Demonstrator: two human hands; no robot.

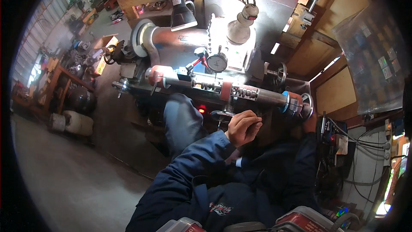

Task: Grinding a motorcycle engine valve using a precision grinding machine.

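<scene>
The left hand (pixel 243 127) was curled into a loose fist just below the lathe (pixel 201 60), its fingers closed around what looked like a slim dark handle, of which only a short tip showed past the knuckles toward the right; what exactly it gripped could not be made out. Just beside that hand, up and to its left, sat a small handwheel (pixel 222 114) on the front of the machine, near but not clearly touching the knuckles. Above the hand ran the long metal shaft (pixel 240 91), lying across the machine from upper left to lower right, with a red collar and a ribbed section about midway and a blue ring near its right end. The right hand (pixel 310 125) was mostly hidden in shadow under the larger handwheel (pixel 306 105) at the shaft's right end, so whether it was closed on anything could not be told. A dial gauge (pixel 217 62) stood upright behind the shaft, its round face turned to the camera, with a bright work lamp (pixel 241 25) shining above it. The person's dark blue sleeve (pixel 189 163) ran from the lower edge up to the left hand, and a knee in blue trousers (pixel 182 122) lay to its left.
</scene>
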